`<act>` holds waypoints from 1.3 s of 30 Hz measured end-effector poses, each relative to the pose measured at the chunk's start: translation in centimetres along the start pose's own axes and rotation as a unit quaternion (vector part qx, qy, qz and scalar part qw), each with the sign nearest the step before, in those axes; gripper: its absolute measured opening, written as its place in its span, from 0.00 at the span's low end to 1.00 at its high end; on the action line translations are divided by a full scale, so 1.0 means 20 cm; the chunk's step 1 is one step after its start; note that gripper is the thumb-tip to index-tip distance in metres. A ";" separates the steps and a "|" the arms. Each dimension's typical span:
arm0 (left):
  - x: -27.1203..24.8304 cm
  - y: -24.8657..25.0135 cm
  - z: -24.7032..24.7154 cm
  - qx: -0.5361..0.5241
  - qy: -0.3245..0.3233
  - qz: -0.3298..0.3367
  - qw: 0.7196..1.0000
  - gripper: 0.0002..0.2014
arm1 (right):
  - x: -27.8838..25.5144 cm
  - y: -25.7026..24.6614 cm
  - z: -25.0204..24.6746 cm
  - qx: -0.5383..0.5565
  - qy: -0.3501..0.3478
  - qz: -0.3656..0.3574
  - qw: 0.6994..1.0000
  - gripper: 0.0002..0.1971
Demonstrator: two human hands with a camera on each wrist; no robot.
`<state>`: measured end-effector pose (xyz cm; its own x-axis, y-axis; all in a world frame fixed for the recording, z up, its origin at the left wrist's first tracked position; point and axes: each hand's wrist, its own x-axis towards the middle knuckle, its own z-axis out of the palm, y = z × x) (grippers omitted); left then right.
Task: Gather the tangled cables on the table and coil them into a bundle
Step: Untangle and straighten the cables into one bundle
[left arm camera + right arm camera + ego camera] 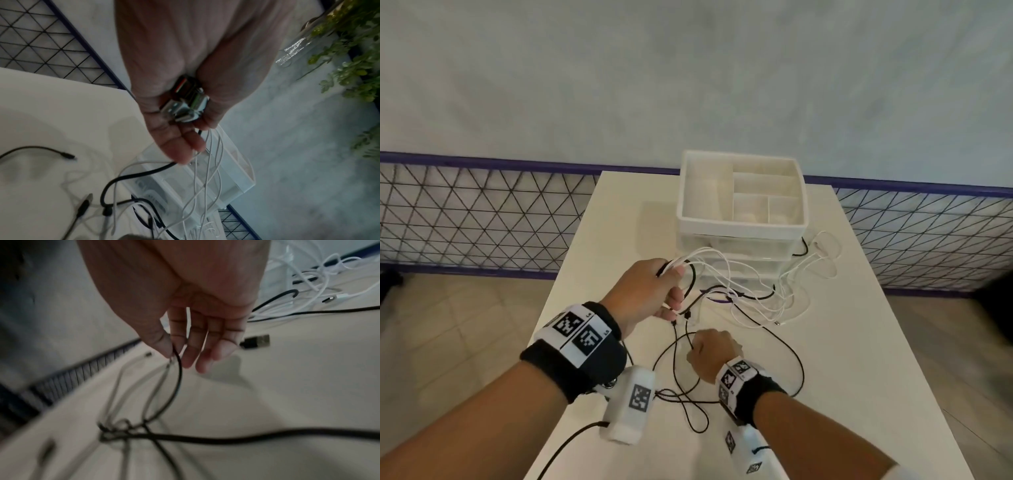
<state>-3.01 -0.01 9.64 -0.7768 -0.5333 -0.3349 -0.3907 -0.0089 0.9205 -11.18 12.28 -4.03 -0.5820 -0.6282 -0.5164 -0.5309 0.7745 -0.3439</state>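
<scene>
Left hand: the left hand (650,291) is hovering above the middle of the worktop (859,342), its grip clenching round a cluster of metal plugs (183,105); white cables (756,294) and a thick black cable (131,177) are hanging from between its fingers (180,146).
Right hand: the right hand (710,353) is hovering nearer the front edge of the worktop, thumb and forefinger pinching a thin black cable (176,382); the other fingers (205,356) are hanging loosely curled.
Thin black cable: it is looping down from the pinch to a small knot (123,430) lying on the worktop, with further loops spreading toward the front edge.
White cables: they are trailing from the left grip toward the back right part of the worktop, piling in a loose tangle just beside the box.
Loose plug: a black plug (257,341) is lying on the worktop near the right hand.
Box: a white divided box (743,222) is sitting at the back edge of the worktop, stacked on clear drawers (205,186).
</scene>
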 end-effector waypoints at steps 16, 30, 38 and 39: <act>0.03 0.08 0.03 -0.024 -0.022 0.126 0.991 0.12 | -0.32 0.03 -0.90 0.373 0.319 -0.201 0.848 0.02; 0.09 0.10 -0.12 -0.131 0.079 0.046 0.987 0.15 | -0.22 0.42 -0.89 0.401 0.146 -0.057 0.903 0.22; 0.10 0.10 -0.05 -0.168 0.101 -0.003 0.980 0.18 | -0.27 0.32 -1.06 0.188 0.322 -0.092 0.923 0.22; 0.10 0.10 -0.07 -0.167 0.096 0.001 0.981 0.17 | -0.27 0.36 -1.07 0.144 0.315 -0.050 0.937 0.23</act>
<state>-4.57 -2.28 11.02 -0.6571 -0.6830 -0.3190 -0.1814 -0.2675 0.9463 -25.15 19.69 13.04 -0.8342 -0.5477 0.0644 -0.4671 0.6397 -0.6104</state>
